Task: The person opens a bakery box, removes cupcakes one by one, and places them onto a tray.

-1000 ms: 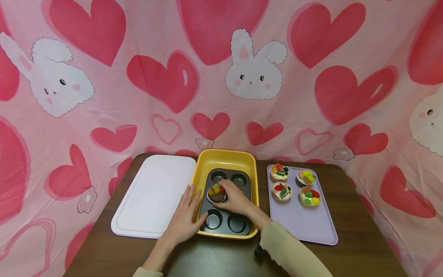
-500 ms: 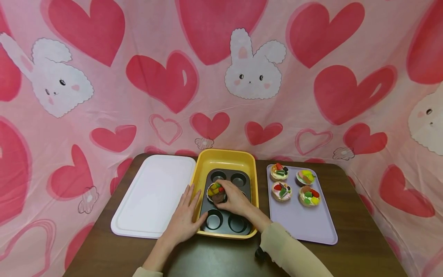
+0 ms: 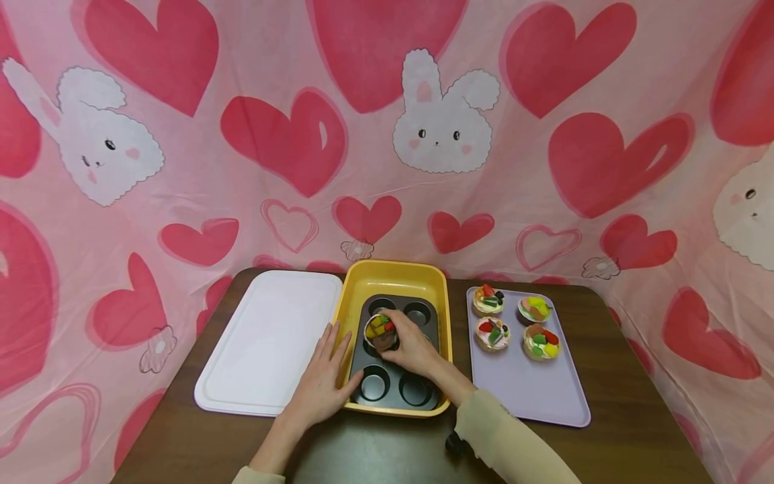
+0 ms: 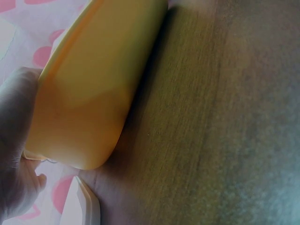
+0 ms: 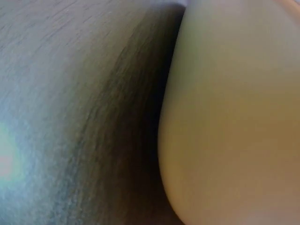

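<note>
In the head view, my right hand (image 3: pixel 413 345) pinches a fruit-topped cupcake (image 3: pixel 379 327) between thumb and fingers, over the middle left cup of a dark muffin tin (image 3: pixel 394 386). Yellow, red and brown pieces show on top of the cupcake. The tin lies inside a yellow bin (image 3: pixel 396 271), and my right hand covers its middle right cup. My left hand (image 3: pixel 322 390) lies over the bin's left rim with straight fingers, the thumb reaching inside toward the front left cup. The left wrist view has this hand (image 4: pixel 18 136) at the bin's edge.
A lilac tray (image 3: pixel 525 396) right of the bin bears several fruit-topped cupcakes (image 3: pixel 492 334). To the left lies a white board (image 3: pixel 272 343). A small black object (image 3: pixel 455 444) is partly under the right sleeve. Behind the wooden table (image 3: pixel 363 450) hangs a pink heart-print cloth (image 3: pixel 369 161).
The cupcake in my right hand has shifted slightly up and to the right over the tin, and its top has turned a little. My left hand has stayed in place.
</note>
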{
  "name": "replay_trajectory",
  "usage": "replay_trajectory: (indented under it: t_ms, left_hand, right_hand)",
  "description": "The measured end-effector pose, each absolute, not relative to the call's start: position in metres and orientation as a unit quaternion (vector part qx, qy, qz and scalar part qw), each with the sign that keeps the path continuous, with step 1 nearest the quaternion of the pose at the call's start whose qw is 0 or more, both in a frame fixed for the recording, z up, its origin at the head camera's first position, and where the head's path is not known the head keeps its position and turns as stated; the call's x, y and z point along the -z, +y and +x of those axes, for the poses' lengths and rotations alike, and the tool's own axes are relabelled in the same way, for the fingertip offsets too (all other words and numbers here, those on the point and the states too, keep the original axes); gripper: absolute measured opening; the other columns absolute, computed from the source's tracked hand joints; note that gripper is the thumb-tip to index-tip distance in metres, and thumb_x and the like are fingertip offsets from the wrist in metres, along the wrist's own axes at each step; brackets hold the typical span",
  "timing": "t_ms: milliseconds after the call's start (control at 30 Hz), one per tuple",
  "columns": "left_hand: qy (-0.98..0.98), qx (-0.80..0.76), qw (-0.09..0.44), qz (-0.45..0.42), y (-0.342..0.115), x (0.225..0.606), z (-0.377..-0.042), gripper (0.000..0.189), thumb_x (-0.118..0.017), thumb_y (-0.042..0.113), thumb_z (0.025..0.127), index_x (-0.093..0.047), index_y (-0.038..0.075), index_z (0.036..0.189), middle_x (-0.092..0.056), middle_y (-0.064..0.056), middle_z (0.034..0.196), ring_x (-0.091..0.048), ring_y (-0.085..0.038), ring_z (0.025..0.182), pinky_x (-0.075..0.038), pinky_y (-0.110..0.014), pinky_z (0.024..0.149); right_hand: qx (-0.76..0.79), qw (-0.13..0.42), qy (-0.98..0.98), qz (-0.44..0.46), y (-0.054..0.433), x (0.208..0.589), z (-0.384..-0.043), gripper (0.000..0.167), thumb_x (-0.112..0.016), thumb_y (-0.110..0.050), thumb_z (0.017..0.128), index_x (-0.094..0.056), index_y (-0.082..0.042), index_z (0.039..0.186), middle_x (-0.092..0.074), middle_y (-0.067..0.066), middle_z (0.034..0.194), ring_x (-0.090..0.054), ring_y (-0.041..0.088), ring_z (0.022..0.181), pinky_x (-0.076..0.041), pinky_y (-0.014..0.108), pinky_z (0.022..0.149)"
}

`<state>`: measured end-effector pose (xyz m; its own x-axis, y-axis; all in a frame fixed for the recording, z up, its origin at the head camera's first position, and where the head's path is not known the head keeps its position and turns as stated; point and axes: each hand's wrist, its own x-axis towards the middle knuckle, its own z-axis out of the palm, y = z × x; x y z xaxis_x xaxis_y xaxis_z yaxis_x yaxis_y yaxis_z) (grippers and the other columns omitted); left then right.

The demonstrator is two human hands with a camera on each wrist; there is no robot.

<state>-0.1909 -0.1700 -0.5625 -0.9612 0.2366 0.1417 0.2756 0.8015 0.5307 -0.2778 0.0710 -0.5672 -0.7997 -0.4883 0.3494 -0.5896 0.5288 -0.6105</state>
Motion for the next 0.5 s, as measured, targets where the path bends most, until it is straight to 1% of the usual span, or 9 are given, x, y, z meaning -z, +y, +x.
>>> replay_trajectory:
  t_ms: [100, 200, 333, 367, 400, 500]
  left_hand:
    - [-0.948, 0.283, 0.037, -0.137, -0.170, 0.562, -0.190, 0.082, -0.070, 0.047, 0.103, -0.041, 0.010, 0.170, -0.015, -0.015, 0.186, -0.015, -0.041, 0.173, -0.030, -0.066, 0.134]
    - [-0.949, 0.282, 0.039, -0.138, -0.170, 0.562, -0.191, 0.081, -0.068, 0.048, 0.103, -0.041, 0.010, 0.170, -0.015, -0.015, 0.186, -0.015, -0.041, 0.173, -0.030, -0.065, 0.135]
    - [-0.948, 0.283, 0.042, -0.142, -0.170, 0.563, -0.191, 0.081, -0.068, 0.048, 0.104, -0.041, 0.010, 0.170, -0.016, -0.015, 0.186, -0.016, -0.041, 0.173, -0.030, -0.065, 0.135]
    - [-0.948, 0.283, 0.042, -0.142, -0.170, 0.563, -0.191, 0.081, -0.068, 0.048, 0.104, -0.041, 0.010, 0.170, -0.016, -0.015, 0.186, -0.016, -0.041, 0.173, -0.030, -0.065, 0.135]
    - [-0.948, 0.283, 0.041, -0.142, -0.170, 0.562, -0.190, 0.081, -0.068, 0.048, 0.104, -0.041, 0.011, 0.170, -0.015, -0.014, 0.186, -0.016, -0.041, 0.173, -0.030, -0.065, 0.134]
    - [-0.948, 0.283, 0.036, -0.140, -0.171, 0.561, -0.189, 0.082, -0.068, 0.048, 0.103, -0.040, 0.011, 0.171, -0.014, -0.014, 0.187, -0.015, -0.040, 0.173, -0.030, -0.066, 0.134]
  right_hand:
    - [-0.375, 0.092, -0.864, 0.323, 0.075, 0.584, -0.290, 0.082, -0.097, -0.014, 0.082, -0.053, -0.007, 0.152, -0.066, 0.016, 0.142, -0.067, 0.030, 0.125, -0.060, 0.052, 0.110]
    - [-0.380, 0.092, -0.863, 0.319, 0.078, 0.589, -0.297, 0.079, -0.096, -0.020, 0.085, -0.055, -0.010, 0.152, -0.067, 0.014, 0.142, -0.067, 0.027, 0.126, -0.061, 0.047, 0.111]
    - [-0.426, 0.070, -0.852, 0.297, 0.080, 0.569, -0.289, 0.076, -0.097, -0.018, 0.083, -0.059, -0.008, 0.148, -0.069, 0.016, 0.140, -0.067, 0.034, 0.128, -0.057, 0.061, 0.112]
    - [-0.432, 0.072, -0.848, 0.297, 0.082, 0.569, -0.290, 0.075, -0.097, -0.019, 0.084, -0.060, -0.008, 0.148, -0.070, 0.015, 0.139, -0.068, 0.032, 0.127, -0.057, 0.058, 0.113]
    - [-0.445, 0.066, -0.846, 0.287, 0.081, 0.563, -0.286, 0.075, -0.098, -0.017, 0.082, -0.061, -0.008, 0.146, -0.071, 0.015, 0.138, -0.068, 0.034, 0.126, -0.056, 0.062, 0.113]
    - [-0.465, 0.042, -0.847, 0.254, 0.082, 0.557, -0.283, 0.074, -0.098, -0.014, 0.081, -0.061, -0.008, 0.145, -0.073, 0.014, 0.134, -0.069, 0.032, 0.122, -0.057, 0.060, 0.112]
